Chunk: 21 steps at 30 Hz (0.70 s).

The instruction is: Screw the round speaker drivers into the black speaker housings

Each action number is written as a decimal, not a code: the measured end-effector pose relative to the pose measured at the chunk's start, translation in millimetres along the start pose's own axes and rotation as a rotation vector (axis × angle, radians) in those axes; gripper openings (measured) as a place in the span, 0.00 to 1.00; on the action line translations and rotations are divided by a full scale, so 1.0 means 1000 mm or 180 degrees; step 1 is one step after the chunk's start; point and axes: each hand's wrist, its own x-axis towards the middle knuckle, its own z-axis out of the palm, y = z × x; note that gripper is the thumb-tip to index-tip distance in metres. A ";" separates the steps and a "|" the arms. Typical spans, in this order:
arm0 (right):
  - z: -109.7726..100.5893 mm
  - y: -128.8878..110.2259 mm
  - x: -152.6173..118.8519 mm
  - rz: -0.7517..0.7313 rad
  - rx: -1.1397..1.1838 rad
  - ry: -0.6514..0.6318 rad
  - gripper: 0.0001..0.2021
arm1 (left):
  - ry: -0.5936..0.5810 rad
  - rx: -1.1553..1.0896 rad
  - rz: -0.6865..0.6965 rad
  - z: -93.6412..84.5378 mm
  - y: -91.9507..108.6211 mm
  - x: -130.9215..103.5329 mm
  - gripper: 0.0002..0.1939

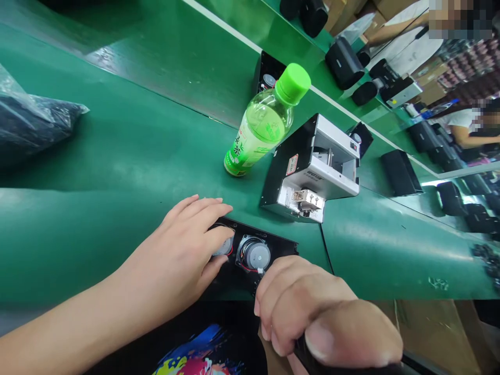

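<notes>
A black speaker panel (281,246) lies at the table's near edge, with round grey speaker drivers and red wires on it. My left hand (191,234) holds the panel's left part, fingers over its far side and thumb by the left driver (223,247), which it partly covers. The other driver (255,255) shows fully between my hands. My right hand (312,307) is closed in a fist around a black screwdriver (302,351). Most of that tool is hidden by the fingers; its tip seems to be near the right driver's lower corner.
Beyond the panel stand a green-capped drink bottle (260,130) and a black-and-silver machine (308,172). A clear plastic bag with dark contents (35,120) lies at left. Black speaker housings (344,62) line the far bench, where other people sit. Another panel (269,73) is behind the bottle.
</notes>
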 end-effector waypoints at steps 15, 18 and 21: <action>-0.008 -0.039 0.082 -0.0136 -0.0268 0.0345 0.24 | -0.0098 -0.0163 0.0249 -0.014 -0.012 -0.006 0.20; -0.019 -0.050 0.064 -0.0189 -0.0249 0.0614 0.26 | -0.0084 -0.0118 0.0361 -0.018 -0.022 -0.007 0.23; -0.038 -0.063 0.032 -0.0290 -0.0235 0.0910 0.26 | -0.0016 0.0046 0.0475 -0.012 -0.035 -0.007 0.22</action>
